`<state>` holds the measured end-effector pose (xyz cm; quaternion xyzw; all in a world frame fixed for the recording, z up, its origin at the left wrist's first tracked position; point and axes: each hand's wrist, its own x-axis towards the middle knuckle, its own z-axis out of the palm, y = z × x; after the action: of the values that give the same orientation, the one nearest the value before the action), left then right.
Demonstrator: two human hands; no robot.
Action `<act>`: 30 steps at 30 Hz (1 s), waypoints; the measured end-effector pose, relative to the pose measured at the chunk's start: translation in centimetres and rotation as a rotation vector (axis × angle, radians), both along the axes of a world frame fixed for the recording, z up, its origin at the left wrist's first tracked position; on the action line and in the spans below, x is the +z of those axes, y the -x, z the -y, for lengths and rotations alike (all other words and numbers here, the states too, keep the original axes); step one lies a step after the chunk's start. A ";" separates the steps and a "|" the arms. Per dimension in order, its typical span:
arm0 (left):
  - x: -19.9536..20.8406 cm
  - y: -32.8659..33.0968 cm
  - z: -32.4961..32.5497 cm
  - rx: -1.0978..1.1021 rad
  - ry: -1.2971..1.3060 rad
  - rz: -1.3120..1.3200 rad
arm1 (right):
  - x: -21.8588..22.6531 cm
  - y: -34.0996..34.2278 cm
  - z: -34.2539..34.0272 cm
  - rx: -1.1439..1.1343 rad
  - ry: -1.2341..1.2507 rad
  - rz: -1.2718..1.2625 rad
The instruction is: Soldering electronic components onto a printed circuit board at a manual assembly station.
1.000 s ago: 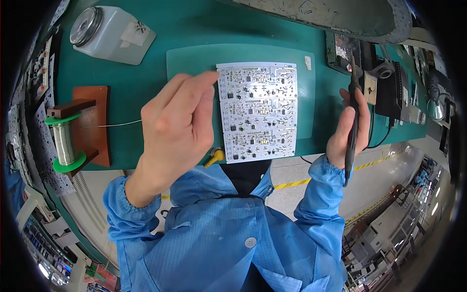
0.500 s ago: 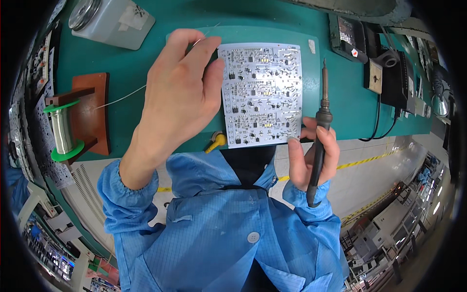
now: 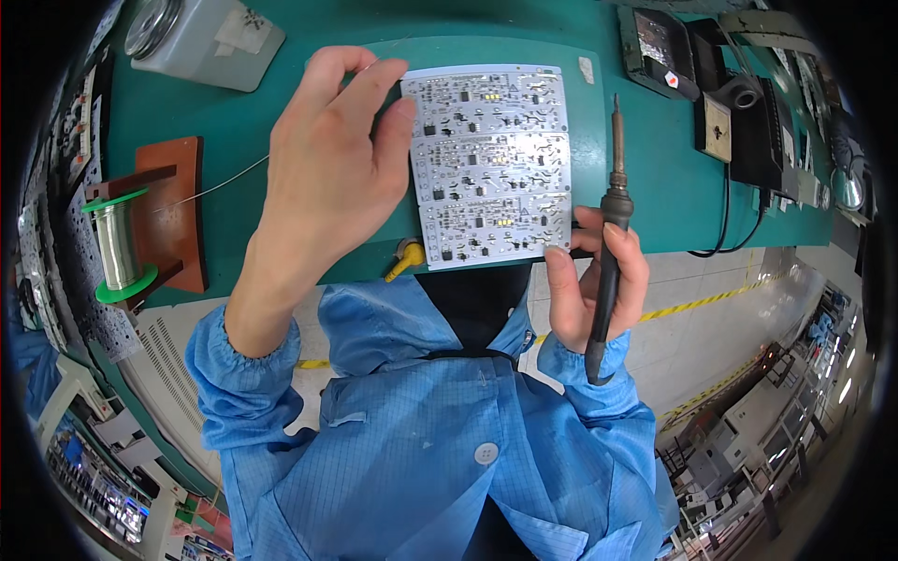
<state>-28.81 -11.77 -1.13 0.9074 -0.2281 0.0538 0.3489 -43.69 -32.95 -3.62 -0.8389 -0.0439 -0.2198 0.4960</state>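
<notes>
A white circuit board (image 3: pixel 491 168) with three repeated sections of small parts rests on the green mat by the bench's near edge. My left hand (image 3: pixel 341 154) is closed at its upper left, thumb against the board's left edge. Thin solder wire (image 3: pixel 234 185) runs from the spool (image 3: pixel 119 245) into that hand; the pinch itself is partly hidden. In my right hand (image 3: pixel 622 280) is a soldering iron (image 3: pixel 611 252), its tip pointing up and away, right of the board and apart from it. My right fingers sit at the board's lower right corner.
The spool's brown wooden stand (image 3: pixel 173 220) is at the left, below a translucent jar (image 3: pixel 206 42). A yellow-handled object (image 3: pixel 406 261) lies near the board's lower left corner. Dark equipment (image 3: pixel 664 51) and a small tan block (image 3: pixel 716 131) with black cables stand at the right.
The view has shifted slightly, so bench, board and both hands appear higher and a little farther left. Both hands keep the same holds; the iron stays apart from the board.
</notes>
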 end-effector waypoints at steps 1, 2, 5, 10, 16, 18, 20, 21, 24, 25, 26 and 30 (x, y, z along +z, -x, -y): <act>0.0 0.0 -0.1 0.004 -0.003 -0.011 | -0.2 0.1 0.0 -0.001 -0.011 -0.001; -0.1 -0.2 -0.1 -0.001 0.000 -0.010 | -0.2 0.1 0.0 -0.003 -0.023 -0.002; -0.4 -0.5 0.0 -0.026 0.036 0.098 | -0.1 0.0 0.2 0.000 0.028 -0.002; 0.2 -0.3 0.3 0.003 0.016 0.027 | -0.3 0.0 0.2 -0.010 0.006 0.007; 0.5 -0.2 0.4 0.015 0.025 -0.032 | -0.4 0.0 0.2 -0.005 -0.013 0.012; 0.5 -0.1 0.4 0.014 0.036 -0.034 | -0.2 0.0 0.2 -0.007 -0.006 0.013; 0.4 -0.1 0.4 0.011 0.049 -0.037 | 0.1 0.0 0.1 -0.020 -0.001 -0.011; 0.4 -0.1 0.3 -0.002 0.031 -0.033 | 0.1 0.0 0.0 -0.022 -0.001 -0.007; 0.2 0.0 0.2 -0.012 0.022 -0.046 | -0.1 0.0 -0.3 -0.083 -0.052 0.004; 0.2 0.0 0.2 -0.008 0.033 -0.065 | -0.2 0.0 -0.3 -0.080 -0.055 0.012; 0.3 0.0 0.2 -0.009 0.032 -0.059 | -0.2 -0.1 -0.3 -0.078 -0.058 0.020; 0.4 -0.3 0.1 -0.008 0.029 -0.006 | 0.1 -0.3 -0.4 -0.076 -0.053 0.026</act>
<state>-28.49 -11.90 -0.70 0.9013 -0.2301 0.0530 0.3631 -43.35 -32.54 -3.52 -0.8235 -0.0126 -0.2506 0.5089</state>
